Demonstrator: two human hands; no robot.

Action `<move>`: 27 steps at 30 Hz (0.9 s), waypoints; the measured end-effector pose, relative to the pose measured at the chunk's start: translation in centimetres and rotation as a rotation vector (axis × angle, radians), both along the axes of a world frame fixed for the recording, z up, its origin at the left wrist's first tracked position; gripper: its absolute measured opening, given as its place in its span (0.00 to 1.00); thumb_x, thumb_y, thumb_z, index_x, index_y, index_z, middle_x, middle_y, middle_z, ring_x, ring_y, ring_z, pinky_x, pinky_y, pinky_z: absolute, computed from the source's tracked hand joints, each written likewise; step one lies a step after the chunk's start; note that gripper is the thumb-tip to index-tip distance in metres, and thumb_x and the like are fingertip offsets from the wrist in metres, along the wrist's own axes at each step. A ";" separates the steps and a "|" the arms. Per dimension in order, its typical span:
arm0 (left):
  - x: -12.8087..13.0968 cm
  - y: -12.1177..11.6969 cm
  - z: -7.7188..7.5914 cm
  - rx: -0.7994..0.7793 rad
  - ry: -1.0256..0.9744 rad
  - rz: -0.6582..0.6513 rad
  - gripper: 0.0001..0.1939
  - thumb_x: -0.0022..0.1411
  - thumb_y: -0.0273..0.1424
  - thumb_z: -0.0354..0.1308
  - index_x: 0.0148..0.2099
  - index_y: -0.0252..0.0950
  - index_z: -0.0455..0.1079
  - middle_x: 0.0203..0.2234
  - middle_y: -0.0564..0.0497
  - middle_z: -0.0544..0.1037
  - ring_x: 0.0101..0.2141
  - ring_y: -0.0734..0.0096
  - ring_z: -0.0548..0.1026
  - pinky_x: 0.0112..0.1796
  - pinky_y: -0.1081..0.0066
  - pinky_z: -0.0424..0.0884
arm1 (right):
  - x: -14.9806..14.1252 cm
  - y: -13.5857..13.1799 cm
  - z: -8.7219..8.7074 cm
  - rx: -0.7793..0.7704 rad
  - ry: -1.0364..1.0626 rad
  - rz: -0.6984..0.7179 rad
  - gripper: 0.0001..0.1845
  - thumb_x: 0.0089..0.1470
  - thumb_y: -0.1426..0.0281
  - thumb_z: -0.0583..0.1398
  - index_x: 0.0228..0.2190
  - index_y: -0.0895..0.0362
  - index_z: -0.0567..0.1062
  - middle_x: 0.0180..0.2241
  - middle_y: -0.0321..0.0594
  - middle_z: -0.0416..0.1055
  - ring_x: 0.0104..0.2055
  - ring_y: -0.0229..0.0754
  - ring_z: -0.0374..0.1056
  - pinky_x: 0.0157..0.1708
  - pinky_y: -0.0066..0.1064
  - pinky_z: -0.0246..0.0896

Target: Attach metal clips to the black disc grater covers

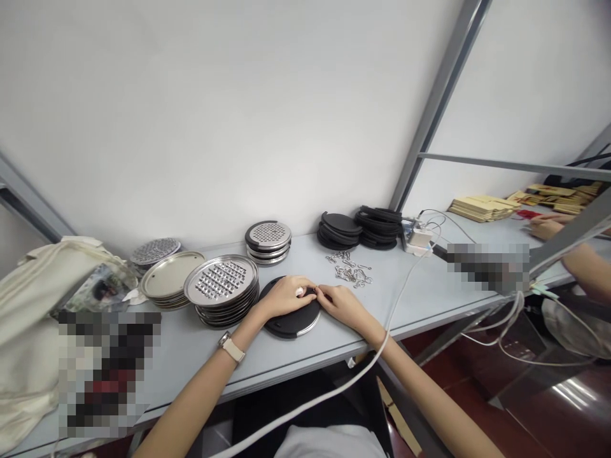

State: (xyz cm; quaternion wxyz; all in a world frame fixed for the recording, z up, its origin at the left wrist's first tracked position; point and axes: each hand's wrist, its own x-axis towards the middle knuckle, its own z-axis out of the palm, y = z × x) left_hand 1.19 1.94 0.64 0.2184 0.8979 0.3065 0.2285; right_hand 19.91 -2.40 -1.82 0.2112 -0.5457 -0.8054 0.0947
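Note:
A black round lid [291, 323] with a silver metal edge at its front lies flat on the grey table in front of me. My left hand [287, 296] rests across its top, thumb and fingers closed at the far right rim. Meeting it there, my right hand [341, 305] has its fingertips pinched together against the same rim. Whatever small part sits between the right fingertips is hidden. Just left of the lid stands a stack of round metal graters [224, 283]. Behind my right hand lies a loose heap of small metal snap hooks [352, 272].
Plain metal discs [172, 275] are stacked at left, near a cream cloth bag [33, 305]. Farther back stand more graters [268, 235] and black rings and lids [338, 230]. A white cable [398, 305] crosses over my right forearm. Another person's hand [548, 224] is at far right.

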 end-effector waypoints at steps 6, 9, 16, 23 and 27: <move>0.0 0.3 -0.3 -0.030 -0.027 -0.004 0.11 0.61 0.33 0.57 0.44 0.37 0.76 0.29 0.52 0.76 0.31 0.72 0.71 0.35 0.74 0.66 | 0.2 -0.1 -0.2 0.012 0.021 0.036 0.20 0.66 0.66 0.47 0.35 0.58 0.76 0.30 0.43 0.77 0.30 0.41 0.72 0.31 0.28 0.52; -0.1 0.4 -0.3 -0.047 -0.038 -0.008 0.11 0.60 0.33 0.58 0.43 0.36 0.76 0.27 0.53 0.74 0.29 0.73 0.70 0.34 0.74 0.65 | 0.3 -0.1 -0.2 0.004 0.023 0.042 0.19 0.66 0.66 0.47 0.37 0.58 0.76 0.31 0.43 0.78 0.32 0.42 0.72 0.31 0.28 0.53; -0.1 0.3 -0.3 -0.058 -0.067 -0.033 0.10 0.60 0.31 0.57 0.42 0.36 0.76 0.27 0.53 0.75 0.29 0.74 0.70 0.34 0.75 0.64 | 0.4 -0.2 -0.1 -0.007 0.022 0.052 0.19 0.65 0.66 0.47 0.34 0.58 0.76 0.29 0.42 0.77 0.30 0.41 0.71 0.30 0.27 0.52; 0.0 0.3 -0.4 -0.005 -0.016 -0.002 0.08 0.59 0.30 0.56 0.40 0.39 0.75 0.27 0.55 0.73 0.30 0.73 0.70 0.35 0.74 0.65 | 0.6 -0.1 -0.4 -0.002 0.051 0.081 0.20 0.65 0.67 0.47 0.32 0.58 0.76 0.29 0.42 0.77 0.28 0.40 0.69 0.30 0.28 0.51; 0.1 0.1 -0.4 0.073 -0.003 0.064 0.07 0.58 0.32 0.57 0.40 0.39 0.71 0.35 0.53 0.73 0.35 0.70 0.72 0.39 0.72 0.66 | 0.5 0.1 -0.8 0.028 0.046 0.063 0.19 0.65 0.67 0.47 0.28 0.57 0.73 0.25 0.40 0.75 0.26 0.39 0.67 0.28 0.28 0.49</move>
